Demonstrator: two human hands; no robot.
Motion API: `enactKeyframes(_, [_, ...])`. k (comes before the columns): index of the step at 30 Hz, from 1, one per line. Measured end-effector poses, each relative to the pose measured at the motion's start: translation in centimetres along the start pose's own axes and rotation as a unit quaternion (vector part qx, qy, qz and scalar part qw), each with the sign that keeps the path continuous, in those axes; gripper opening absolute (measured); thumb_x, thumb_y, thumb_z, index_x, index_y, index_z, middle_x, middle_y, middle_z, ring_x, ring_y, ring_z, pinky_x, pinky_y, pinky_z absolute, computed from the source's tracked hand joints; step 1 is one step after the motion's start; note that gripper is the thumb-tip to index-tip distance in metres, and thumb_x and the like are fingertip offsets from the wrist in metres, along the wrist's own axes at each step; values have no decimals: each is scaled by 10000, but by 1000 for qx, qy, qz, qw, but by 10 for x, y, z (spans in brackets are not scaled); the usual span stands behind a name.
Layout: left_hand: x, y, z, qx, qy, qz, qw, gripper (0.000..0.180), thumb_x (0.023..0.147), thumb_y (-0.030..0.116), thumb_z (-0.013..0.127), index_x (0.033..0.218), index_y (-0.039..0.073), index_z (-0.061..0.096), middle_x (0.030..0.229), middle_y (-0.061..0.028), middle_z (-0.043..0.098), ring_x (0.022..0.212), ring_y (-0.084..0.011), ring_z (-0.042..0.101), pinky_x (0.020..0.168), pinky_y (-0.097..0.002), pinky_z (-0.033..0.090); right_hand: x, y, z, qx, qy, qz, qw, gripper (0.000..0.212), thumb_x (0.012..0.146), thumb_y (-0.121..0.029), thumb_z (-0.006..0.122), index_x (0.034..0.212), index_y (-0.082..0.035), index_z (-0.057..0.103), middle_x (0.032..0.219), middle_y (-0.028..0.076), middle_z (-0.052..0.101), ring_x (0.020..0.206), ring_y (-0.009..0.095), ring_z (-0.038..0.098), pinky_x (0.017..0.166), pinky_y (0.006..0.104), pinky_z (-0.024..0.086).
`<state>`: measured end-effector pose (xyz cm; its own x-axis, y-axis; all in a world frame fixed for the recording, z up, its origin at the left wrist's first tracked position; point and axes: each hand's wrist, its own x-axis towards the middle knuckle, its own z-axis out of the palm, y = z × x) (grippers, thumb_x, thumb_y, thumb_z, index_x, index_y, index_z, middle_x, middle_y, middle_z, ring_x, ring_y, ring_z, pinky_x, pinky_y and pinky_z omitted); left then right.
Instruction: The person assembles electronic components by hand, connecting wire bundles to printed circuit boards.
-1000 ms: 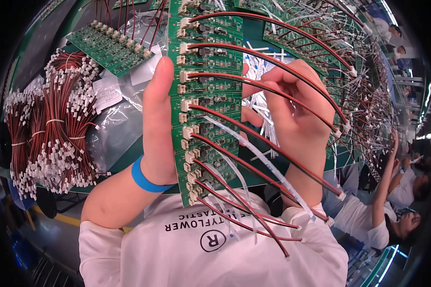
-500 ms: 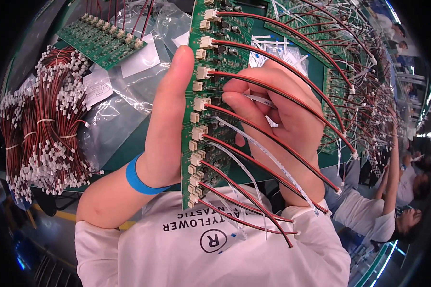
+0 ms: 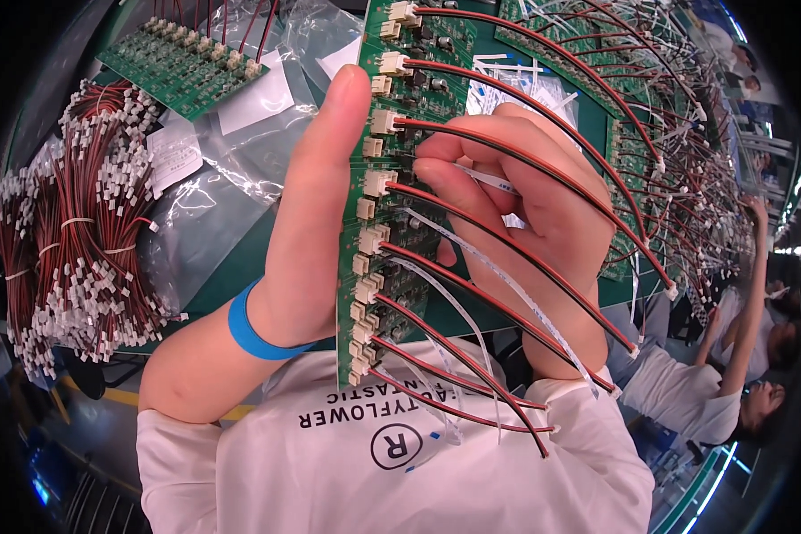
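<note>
A long green circuit board (image 3: 351, 294) stands on edge before me, lined with cream connectors and several red-and-black wire leads that hang off to the right. My left hand (image 3: 307, 205) grips it, the thumb lying along the left edge and the other fingers hidden behind. On the board's right side, my right hand (image 3: 543, 191) pinches a thin white flat ribbon cable (image 3: 485, 180) between thumb and forefinger, close to the board's face. The cable's inner end is hidden by the fingertips. Lower down, another white flat cable (image 3: 498, 276) hangs from the board.
At left lie banded bundles of red-and-black wires (image 3: 84, 231) with white plugs, next to clear plastic bags (image 3: 227, 196). Another wired board (image 3: 182, 67) rests behind them. White flat cables (image 3: 521, 80) and more wired boards (image 3: 618, 160) cover the far right. Another person (image 3: 694, 400) sits at right.
The board has tilted slightly, its upper part shifting right, and both hands have moved a little with it. The right hand still pinches the ribbon cable.
</note>
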<state>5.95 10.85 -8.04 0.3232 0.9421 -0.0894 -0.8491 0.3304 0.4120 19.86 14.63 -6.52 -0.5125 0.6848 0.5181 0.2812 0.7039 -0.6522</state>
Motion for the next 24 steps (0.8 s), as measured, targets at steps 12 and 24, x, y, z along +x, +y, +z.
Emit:
enactKeyframes(12, [3, -6, 10, 138, 105, -28, 984, 556, 901, 532, 283, 1063, 56, 522, 882, -28, 597, 751, -73, 563, 660, -201, 448, -1, 1, -4, -86, -31, 28, 995, 177, 672, 30, 664, 835, -9, 607, 753, 78, 589, 632, 169, 586, 510, 237, 493])
enactKeyframes(24, [4, -6, 5, 152, 119, -46, 980, 542, 908, 513, 270, 1014, 55, 540, 867, -35, 600, 743, -109, 574, 652, -225, 459, -2, 5, 2, -121, -34, 1, 992, 155, 656, 21, 647, 797, -13, 592, 752, 89, 580, 627, 232, 571, 541, 288, 465])
